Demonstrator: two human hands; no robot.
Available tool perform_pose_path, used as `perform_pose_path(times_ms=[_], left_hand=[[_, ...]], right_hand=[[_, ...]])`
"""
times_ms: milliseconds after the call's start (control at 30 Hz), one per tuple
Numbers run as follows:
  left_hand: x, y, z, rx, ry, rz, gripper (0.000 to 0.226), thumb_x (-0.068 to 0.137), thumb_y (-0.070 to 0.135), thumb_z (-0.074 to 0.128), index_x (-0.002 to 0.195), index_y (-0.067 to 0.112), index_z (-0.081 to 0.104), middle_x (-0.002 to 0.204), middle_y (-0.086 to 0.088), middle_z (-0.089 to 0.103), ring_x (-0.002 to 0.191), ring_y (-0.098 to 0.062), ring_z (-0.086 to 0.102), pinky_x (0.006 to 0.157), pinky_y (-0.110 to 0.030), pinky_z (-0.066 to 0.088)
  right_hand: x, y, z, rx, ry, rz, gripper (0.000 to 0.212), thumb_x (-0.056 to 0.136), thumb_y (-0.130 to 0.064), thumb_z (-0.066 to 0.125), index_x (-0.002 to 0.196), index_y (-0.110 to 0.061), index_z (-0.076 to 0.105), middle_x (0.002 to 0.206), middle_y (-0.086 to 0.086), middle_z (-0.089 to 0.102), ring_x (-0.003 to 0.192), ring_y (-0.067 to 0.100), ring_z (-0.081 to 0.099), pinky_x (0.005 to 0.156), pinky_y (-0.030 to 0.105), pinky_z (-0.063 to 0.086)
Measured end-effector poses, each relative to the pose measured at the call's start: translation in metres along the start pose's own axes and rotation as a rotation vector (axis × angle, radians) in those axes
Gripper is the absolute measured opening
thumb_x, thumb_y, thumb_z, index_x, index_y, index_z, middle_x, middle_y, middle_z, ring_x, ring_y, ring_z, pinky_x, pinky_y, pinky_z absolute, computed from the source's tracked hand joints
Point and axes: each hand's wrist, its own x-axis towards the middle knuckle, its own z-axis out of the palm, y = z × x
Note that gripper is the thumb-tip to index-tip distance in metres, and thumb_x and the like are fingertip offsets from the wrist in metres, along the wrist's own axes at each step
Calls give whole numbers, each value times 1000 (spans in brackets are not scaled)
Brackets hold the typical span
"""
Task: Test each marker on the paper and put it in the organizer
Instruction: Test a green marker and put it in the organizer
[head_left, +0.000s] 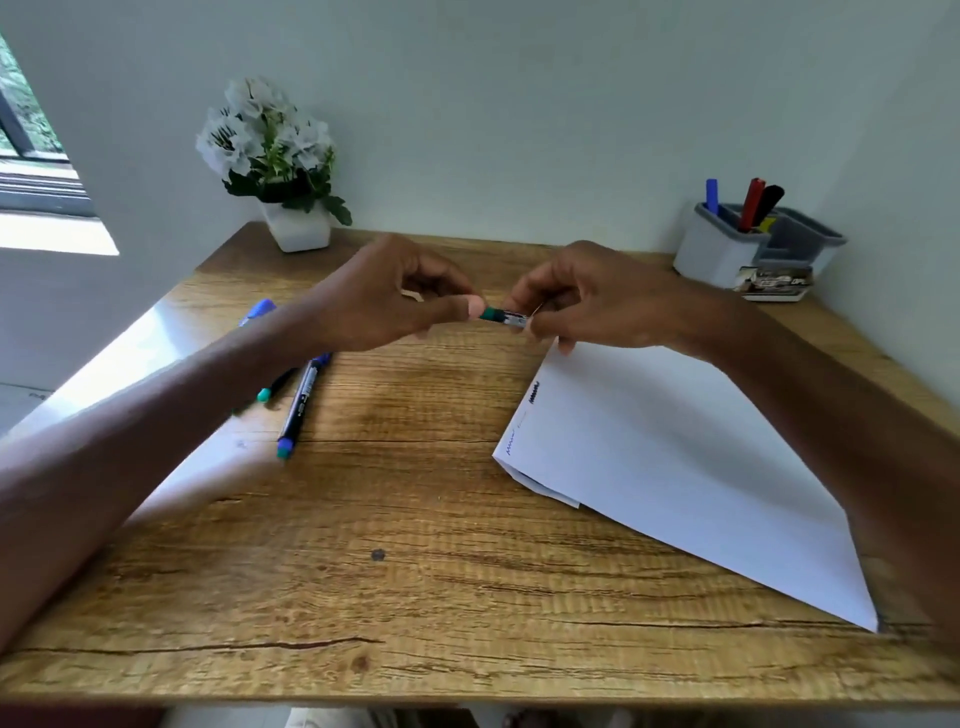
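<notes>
Here we enter, item by item, what the wooden bench (415, 545) carries.

Writing. We find print on the barrel of one printed marker (297, 405) and on a small flat pack (776, 283) just in front of the organizer. Both are too blurred for us to read. The paper (675, 467) bears a black scribble (533, 393) and a fainter blue scribble (511, 447) along its left edge.

Marker in hand. A green marker (501, 315) is held roughly level above the bench, just beyond the far left corner of the paper. The left hand (384, 296) pinches its green end between thumb and curled fingers. The right hand (587, 299) pinches the pale end of the barrel. We note both hands grasping it, close to one another.

Loose markers. Three lie at the left, partly hidden by the left forearm: the printed marker with a teal end nearest us, a dark marker (275, 387) with a teal tip just beside it, and a blue-ended marker (260, 310) farther off.

Containers. A grey and white organizer (722, 254) stands at the far right, well apart from the hands. In its taller left part we count a blue marker (711, 196) upright, and a red marker (751, 203) and a black marker (768, 200) leaning. A yellow bit shows low beside them; we cannot tell what it is. A white pot (301, 231) of white flowers stands at the far left.
</notes>
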Motion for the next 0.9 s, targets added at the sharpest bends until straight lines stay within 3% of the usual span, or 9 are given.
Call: perform_pose_path(times_ms=[133,233,333,400,500,633,700,767,900], left_hand=[[-1,18,21,63,96,57,27,82,41,80,103,24,81,95,11,79,80,-3,73,64,-15,54],[-6,27,30,159,160,95,28,82,36,81,108,25,80,102,13,78,88,3,71,67,-12,55],[-10,36,38,297,163,238,32,88,35,75,117,22,77,108,9,78,84,-1,72,69,-10,55],[-11,40,41,377,145,326,36,93,37,68,122,16,74,108,3,79,76,-4,70,64,-12,54],[-12,39,42,446,146,433,35,101,31,60,123,8,73,101,-5,79,75,-12,70,65,-27,57],[-12,34,46,533,114,481,39,103,29,52,123,2,72,97,-11,78,76,-23,71,65,-33,57],[-12,32,46,547,100,492,40,104,29,50,120,0,73,96,-13,78,75,-26,71,64,-35,58],[-13,34,44,569,99,503,41,104,29,49,118,0,73,96,-13,78,75,-26,72,65,-31,56],[-14,35,39,601,99,475,44,105,33,45,119,2,73,93,-10,77,75,-25,71,63,-35,59]], right_hand=[[-8,4,6,-176,92,-141,19,101,-25,63,94,-16,79,82,3,75,76,17,66,58,18,43],[-16,14,8,-266,147,-239,18,100,-26,65,97,-16,80,73,2,70,69,16,56,53,14,35],[-21,27,21,-300,240,-319,24,100,-32,62,93,-17,79,62,-6,62,54,17,48,49,23,31],[-26,31,25,-355,311,-340,28,99,-35,57,88,-19,76,58,-16,50,51,8,44,48,30,28],[-30,31,25,-440,362,-345,29,98,-36,54,91,-20,76,60,-21,41,51,-3,37,50,23,20],[-27,34,29,-506,352,-340,31,99,-41,51,98,-22,76,62,-15,50,50,2,38,50,20,20],[-29,35,29,-521,363,-351,31,101,-43,51,103,-26,77,66,-11,64,53,5,42,50,18,21],[-30,35,26,-527,374,-362,35,101,-47,48,107,-29,77,73,-9,73,55,8,49,50,16,22],[-26,33,25,-559,355,-326,42,102,-54,40,114,-30,73,76,-8,74,60,12,60,51,19,29]])
